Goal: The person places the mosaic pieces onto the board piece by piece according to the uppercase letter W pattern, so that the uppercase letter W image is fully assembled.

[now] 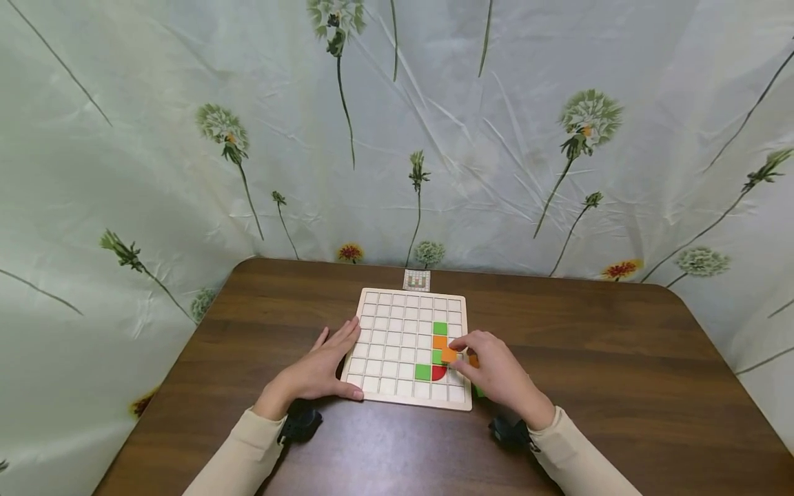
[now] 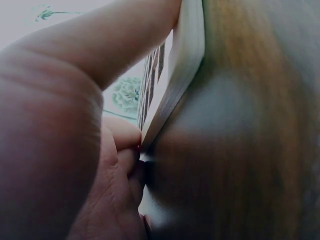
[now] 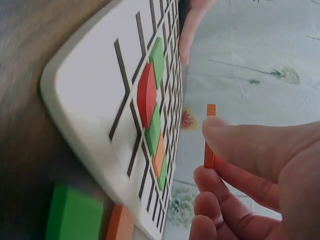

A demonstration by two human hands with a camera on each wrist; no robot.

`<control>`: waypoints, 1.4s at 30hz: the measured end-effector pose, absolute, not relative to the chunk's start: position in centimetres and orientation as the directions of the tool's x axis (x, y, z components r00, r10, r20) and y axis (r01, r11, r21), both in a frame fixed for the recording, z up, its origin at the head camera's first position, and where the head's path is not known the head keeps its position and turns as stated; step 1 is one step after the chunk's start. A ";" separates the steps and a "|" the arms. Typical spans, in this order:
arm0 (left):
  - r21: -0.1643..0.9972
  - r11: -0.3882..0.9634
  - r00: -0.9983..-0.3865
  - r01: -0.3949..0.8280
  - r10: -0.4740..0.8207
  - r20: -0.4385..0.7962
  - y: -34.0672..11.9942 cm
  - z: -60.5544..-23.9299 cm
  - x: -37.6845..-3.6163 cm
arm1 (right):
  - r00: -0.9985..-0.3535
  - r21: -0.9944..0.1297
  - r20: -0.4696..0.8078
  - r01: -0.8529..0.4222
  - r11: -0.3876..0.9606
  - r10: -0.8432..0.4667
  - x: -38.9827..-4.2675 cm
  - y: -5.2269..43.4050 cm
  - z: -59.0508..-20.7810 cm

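A white grid board [image 1: 391,348] lies on the table. My left hand [image 1: 319,368] rests against its left side, fingers along the edge and thumb at the near corner. Between thumb and fingers, my right hand [image 1: 499,372] pinches an orange square tile [image 3: 210,135] above the board's right part. Set in the cells there are a green tile [image 1: 440,328], an orange tile [image 1: 440,342], a second green tile [image 3: 154,129], a red tile with a rounded side [image 3: 146,95] and another green tile [image 1: 422,372].
Beside the board's right edge, partly hidden by the right hand, lie a green piece [image 3: 72,215] and an orange piece [image 3: 120,223]. A small card with a coloured grid pattern [image 1: 417,280] lies behind the board. A flowered curtain [image 1: 397,138] hangs beyond the brown table [image 1: 620,358].
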State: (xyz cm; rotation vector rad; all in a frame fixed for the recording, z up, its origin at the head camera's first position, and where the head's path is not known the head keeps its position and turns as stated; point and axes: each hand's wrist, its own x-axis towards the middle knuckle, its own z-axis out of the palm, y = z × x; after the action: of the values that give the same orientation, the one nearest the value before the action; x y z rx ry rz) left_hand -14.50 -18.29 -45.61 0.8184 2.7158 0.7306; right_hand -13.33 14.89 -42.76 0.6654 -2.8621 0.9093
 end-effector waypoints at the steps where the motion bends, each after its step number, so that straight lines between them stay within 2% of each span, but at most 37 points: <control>1: 0.513 0.726 -0.823 0.458 0.564 -0.063 -18.3 -45.7 -14.5 | -0.901 -0.535 0.195 -0.429 0.728 -0.388 -13.3 14.7 -42.8; 16: 0.513 0.727 -0.823 0.456 0.565 -0.069 -18.3 -45.9 -14.6 | -0.896 -0.559 0.170 -0.431 0.709 -0.410 -12.9 12.2 -43.3; 42: 0.518 0.717 -0.822 0.466 0.568 -0.046 -18.2 -45.8 -14.5 | -0.850 -0.478 0.179 -0.516 0.711 -0.496 -12.9 9.9 -43.8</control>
State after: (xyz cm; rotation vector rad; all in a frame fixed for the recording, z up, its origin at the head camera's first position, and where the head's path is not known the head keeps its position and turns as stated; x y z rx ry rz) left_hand -14.53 -18.25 -45.80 0.8293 2.7208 0.7389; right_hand -12.90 9.94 -43.82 0.8497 -2.8714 0.8200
